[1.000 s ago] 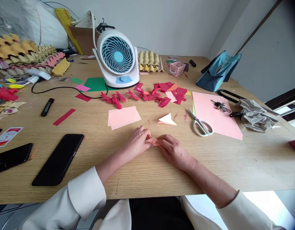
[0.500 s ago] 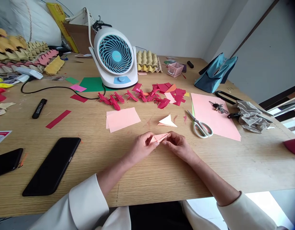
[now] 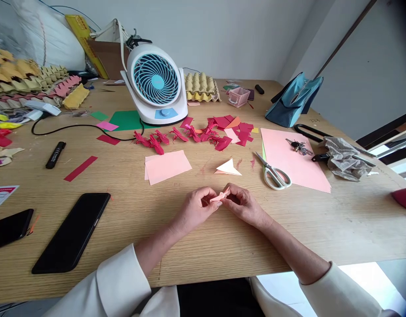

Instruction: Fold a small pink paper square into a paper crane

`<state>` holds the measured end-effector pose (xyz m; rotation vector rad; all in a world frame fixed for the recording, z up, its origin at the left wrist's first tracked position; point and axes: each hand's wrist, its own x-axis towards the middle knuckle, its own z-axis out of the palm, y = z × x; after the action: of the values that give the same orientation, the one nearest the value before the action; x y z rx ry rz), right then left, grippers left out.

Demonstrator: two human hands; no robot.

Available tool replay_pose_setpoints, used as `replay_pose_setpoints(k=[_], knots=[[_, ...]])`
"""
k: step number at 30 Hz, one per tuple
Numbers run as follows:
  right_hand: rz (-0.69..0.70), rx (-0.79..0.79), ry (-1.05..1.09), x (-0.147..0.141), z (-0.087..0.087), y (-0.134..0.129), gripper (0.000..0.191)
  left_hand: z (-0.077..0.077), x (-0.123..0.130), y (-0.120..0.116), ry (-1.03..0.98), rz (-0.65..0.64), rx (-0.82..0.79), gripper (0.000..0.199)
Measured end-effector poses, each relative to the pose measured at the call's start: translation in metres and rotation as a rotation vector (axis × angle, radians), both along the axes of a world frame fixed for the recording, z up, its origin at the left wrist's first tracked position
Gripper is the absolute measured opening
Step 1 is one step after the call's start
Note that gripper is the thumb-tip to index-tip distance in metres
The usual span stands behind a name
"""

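Observation:
Between my two hands is a small folded piece of pink paper [image 3: 219,197], held just above the table's front half. My left hand [image 3: 197,206] pinches its left end between thumb and fingers. At its right end, my right hand [image 3: 241,203] is closed on the paper, fingertips close to the left thumb. Part of the paper is hidden by the fingers. Beyond my hands lies another folded pale pink paper piece [image 3: 228,167]. Flat pink paper rectangles [image 3: 168,167] lie behind my left hand. To the right rest white-handled scissors [image 3: 274,175], partly on large pink sheets [image 3: 298,169].
Folded red paper pieces [image 3: 179,134] lie in a row before a white fan [image 3: 156,79]. Left are a large black phone [image 3: 71,233], a marker [image 3: 55,155] and a red strip [image 3: 80,168]. Keys [image 3: 299,147] and a blue bag [image 3: 293,101] sit at right.
The pink paper in my hands has been turned and folded narrower, showing less of its surface. My right hand has closed in toward the left. The view has shifted slightly.

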<state>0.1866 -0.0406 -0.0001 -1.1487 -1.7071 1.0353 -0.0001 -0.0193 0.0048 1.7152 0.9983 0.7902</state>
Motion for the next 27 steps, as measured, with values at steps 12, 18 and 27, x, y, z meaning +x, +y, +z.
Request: replay_pose_setpoints(k=[12,18,27], knots=[[0.018,-0.146,0.156,-0.006,0.000,0.000,0.029,-0.010,-0.004,0.004,-0.027,-0.029,-0.118,0.030],[0.082,-0.218,0.300,-0.004,-0.008,0.002,0.031,-0.012,0.001,0.000,-0.119,-0.060,-0.193,0.031],[0.068,-0.217,0.311,-0.004,-0.015,0.003,0.028,-0.003,0.004,-0.003,-0.057,0.062,-0.165,0.025]])
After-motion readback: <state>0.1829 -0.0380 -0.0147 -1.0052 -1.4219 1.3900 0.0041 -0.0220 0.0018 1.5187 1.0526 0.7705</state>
